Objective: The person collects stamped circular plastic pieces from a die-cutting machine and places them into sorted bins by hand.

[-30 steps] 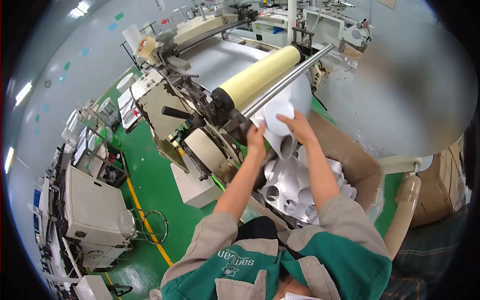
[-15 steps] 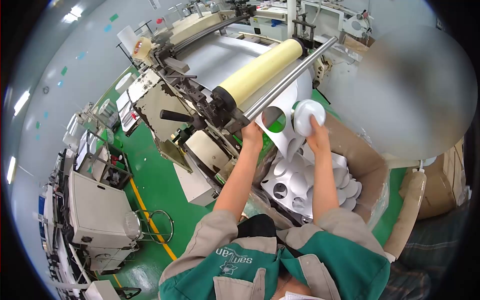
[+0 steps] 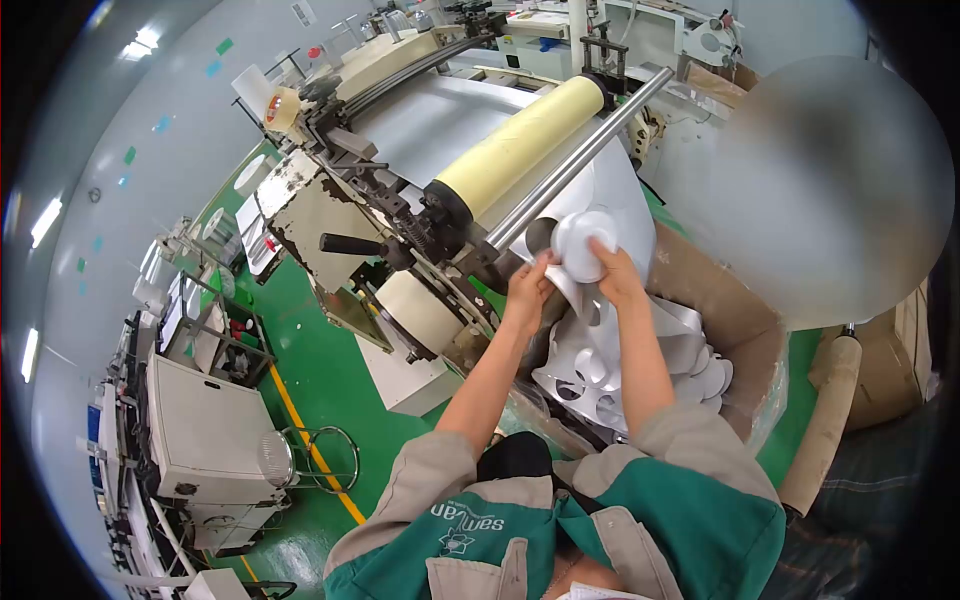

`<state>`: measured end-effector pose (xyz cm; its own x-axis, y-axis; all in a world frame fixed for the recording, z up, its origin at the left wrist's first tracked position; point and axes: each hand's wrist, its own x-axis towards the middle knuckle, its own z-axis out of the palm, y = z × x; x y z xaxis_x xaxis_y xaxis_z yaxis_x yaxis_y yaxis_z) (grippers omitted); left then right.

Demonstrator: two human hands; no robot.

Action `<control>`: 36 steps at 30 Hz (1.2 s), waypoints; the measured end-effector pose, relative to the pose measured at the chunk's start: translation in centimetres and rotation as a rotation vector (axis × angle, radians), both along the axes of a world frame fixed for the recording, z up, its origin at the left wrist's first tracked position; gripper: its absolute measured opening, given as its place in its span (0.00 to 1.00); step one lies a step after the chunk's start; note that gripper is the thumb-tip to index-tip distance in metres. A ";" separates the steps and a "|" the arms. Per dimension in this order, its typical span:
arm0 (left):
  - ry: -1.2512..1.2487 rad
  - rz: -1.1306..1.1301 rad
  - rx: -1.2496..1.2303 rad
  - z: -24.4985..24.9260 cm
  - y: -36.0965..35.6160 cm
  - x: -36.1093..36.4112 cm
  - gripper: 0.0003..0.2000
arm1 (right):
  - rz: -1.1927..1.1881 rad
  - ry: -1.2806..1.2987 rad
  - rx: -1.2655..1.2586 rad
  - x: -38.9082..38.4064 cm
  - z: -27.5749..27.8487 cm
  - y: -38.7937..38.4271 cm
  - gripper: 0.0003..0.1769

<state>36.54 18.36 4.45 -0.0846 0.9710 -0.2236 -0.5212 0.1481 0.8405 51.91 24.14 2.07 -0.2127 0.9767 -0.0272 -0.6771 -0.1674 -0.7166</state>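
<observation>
My right hand (image 3: pixel 622 275) grips a small stack of round white discs (image 3: pixel 582 245) by its edge, thumb on top. Close beside it, my left hand (image 3: pixel 530 290) has its fingers pinched at the edge of a white sheet with round cut-outs (image 3: pixel 628 200). This sheet hangs down from the machine, below a steel bar (image 3: pixel 580 160) and a yellow roller (image 3: pixel 525 140). The discs lie in front of the sheet, next to a round hole partly covered by them. Under both hands, a cardboard box (image 3: pixel 735 300) holds crumpled punched sheet scrap (image 3: pixel 610 350) and loose discs.
A black machine handle (image 3: pixel 350 244) sticks out left of my left arm. A large blurred round shape (image 3: pixel 830 190) fills the right side. A wire-topped stool (image 3: pixel 325 460) and a white cabinet (image 3: pixel 210 420) stand on the green floor at left.
My right hand has brought the discs left and slightly down, over the hole in the sheet. My left hand has moved right, closer to the discs. The hanging sheet has shifted and bent.
</observation>
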 end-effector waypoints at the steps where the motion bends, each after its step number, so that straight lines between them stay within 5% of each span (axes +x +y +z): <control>1: 0.026 0.063 -0.038 0.9 0.0 0.2 0.17 | -0.062 0.150 -0.070 0.9 -1.2 0.0 0.24; 3: -0.152 0.026 0.040 -0.1 2.0 -1.8 0.19 | -0.190 0.455 -0.223 2.2 -2.5 -1.1 0.26; 7: -0.333 0.193 0.209 3.2 3.9 -1.9 0.19 | -0.184 0.270 -0.027 3.2 -0.5 -0.4 0.27; 9: -0.426 0.039 0.439 5.2 3.9 -2.2 0.18 | -0.137 0.075 0.057 2.4 2.2 0.5 0.27; 13: -0.342 0.076 0.224 3.8 5.5 -3.2 0.19 | -0.018 -0.379 0.122 0.9 6.9 1.3 0.30; 17: -0.068 0.080 0.333 0.6 2.9 0.0 0.16 | 0.141 -0.299 0.265 -1.2 6.6 2.2 0.27; 21: 0.129 0.017 0.098 -3.5 0.2 0.9 0.12 | 0.103 -0.422 0.315 -1.6 4.0 1.2 0.24; 26: 0.078 -0.092 0.098 -4.4 -1.2 1.5 0.12 | 0.143 -0.422 0.038 0.1 1.8 0.3 0.28; 30: 0.132 -0.116 0.085 -1.1 -0.6 0.6 0.15 | 0.197 -0.138 -0.035 0.7 0.9 -0.2 0.27; 36: -0.232 0.087 0.166 3.5 2.8 -2.5 0.18 | -0.152 0.595 -0.348 3.7 -3.4 -2.6 0.25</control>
<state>34.03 21.14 7.93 -0.1345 0.9872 -0.0852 -0.7072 -0.0354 0.7061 55.58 21.53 -1.31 -0.1505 0.9526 -0.2642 -0.9715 -0.1921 -0.1393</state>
